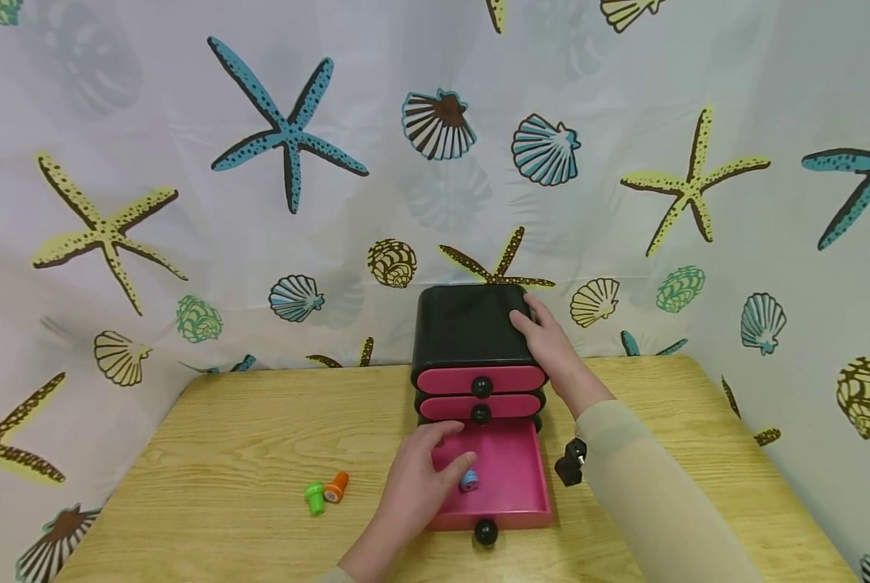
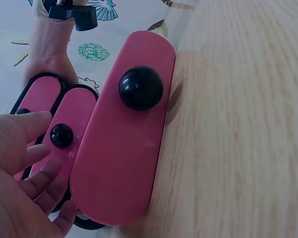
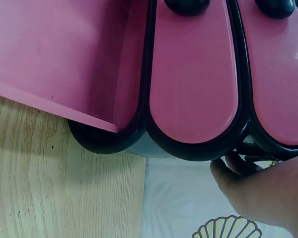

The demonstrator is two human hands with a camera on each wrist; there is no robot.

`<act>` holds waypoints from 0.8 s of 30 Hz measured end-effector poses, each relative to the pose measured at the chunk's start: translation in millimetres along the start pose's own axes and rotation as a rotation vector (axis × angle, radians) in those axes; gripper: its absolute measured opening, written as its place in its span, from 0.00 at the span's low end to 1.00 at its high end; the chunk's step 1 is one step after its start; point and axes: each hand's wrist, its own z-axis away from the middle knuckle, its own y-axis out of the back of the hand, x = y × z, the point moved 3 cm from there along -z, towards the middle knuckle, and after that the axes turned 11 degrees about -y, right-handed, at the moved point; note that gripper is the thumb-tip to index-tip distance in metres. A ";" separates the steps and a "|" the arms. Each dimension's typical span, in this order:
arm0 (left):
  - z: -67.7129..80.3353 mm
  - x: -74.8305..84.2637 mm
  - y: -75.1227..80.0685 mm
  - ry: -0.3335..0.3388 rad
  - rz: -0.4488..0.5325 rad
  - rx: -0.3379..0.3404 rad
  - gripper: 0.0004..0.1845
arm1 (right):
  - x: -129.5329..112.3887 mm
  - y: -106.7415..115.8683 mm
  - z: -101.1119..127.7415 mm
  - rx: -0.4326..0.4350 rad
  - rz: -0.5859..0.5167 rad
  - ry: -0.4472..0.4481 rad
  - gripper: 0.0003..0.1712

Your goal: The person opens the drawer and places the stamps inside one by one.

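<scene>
A black cabinet [image 1: 471, 324] with pink drawer fronts stands on the table. Its lowest visible drawer [image 1: 515, 482] is pulled out, and a small blue stamp [image 1: 468, 482] lies inside. My left hand [image 1: 415, 478] hovers over that drawer's left side, thumb and fingers spread apart; the thumb is just above the stamp. In the left wrist view this hand [image 2: 15, 173] shows relaxed fingers holding nothing. My right hand [image 1: 557, 352] rests against the cabinet's upper right side, thumb on top. The right wrist view shows its fingers [image 3: 233, 166] touching the side, partly hidden.
On the table left of the drawer lie a green stamp [image 1: 315, 497] and an orange stamp [image 1: 337, 486]. Two upper drawers [image 1: 442, 380] are closed, with round black knobs. A patterned cloth [image 1: 362, 194] hangs behind the table [image 1: 245, 429].
</scene>
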 end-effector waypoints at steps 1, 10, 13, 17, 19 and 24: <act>0.1 0.1 0.8 0.002 0.003 0.001 0.22 | 0.1 0.0 0.1 0.000 0.000 -0.001 0.41; 4.2 -3.5 11.6 0.047 0.011 0.005 0.23 | -1.1 0.5 0.7 0.000 -0.006 0.003 0.41; 6.3 -6.7 16.7 0.068 0.022 0.010 0.23 | -1.7 1.0 0.8 -0.001 -0.001 0.006 0.42; 9.8 -12.1 24.5 0.112 0.023 0.006 0.24 | -1.5 1.3 1.0 -0.001 0.001 0.008 0.42; 12.0 -15.3 29.1 0.131 0.015 0.004 0.24 | -1.1 1.1 0.8 0.000 0.000 0.007 0.42; 18.5 -23.2 44.2 0.110 -0.009 0.032 0.24 | 0.2 0.6 -1.1 0.000 0.001 0.000 0.42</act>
